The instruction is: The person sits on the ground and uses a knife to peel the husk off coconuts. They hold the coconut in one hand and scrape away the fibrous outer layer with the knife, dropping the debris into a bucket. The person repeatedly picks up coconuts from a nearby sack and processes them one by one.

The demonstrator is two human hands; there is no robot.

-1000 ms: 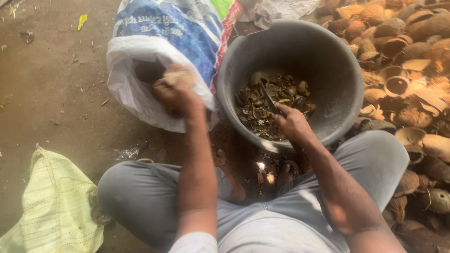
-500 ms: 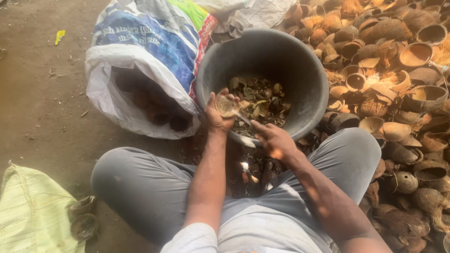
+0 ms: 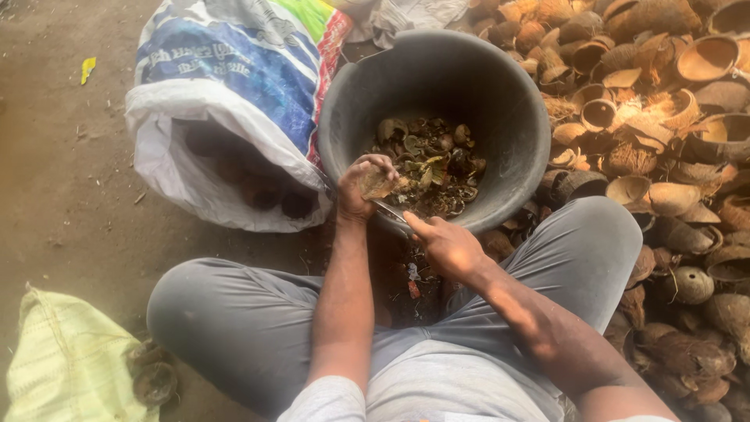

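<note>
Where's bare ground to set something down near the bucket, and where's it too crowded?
Bare dirt floor lies left of the white woven sack, down to the yellow-green bag. Right of the dark bucket is crowded with the coconut shell pile. Between the knees, left hand and right hand work over scraps.

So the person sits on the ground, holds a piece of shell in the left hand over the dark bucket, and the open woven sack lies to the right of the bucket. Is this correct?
Not quite. The head view shows the woven sack lying to the left of the dark bucket, not the right; a pile of shells is on the right. The rest holds: the left hand holds a piece of shell over the bucket.
</note>
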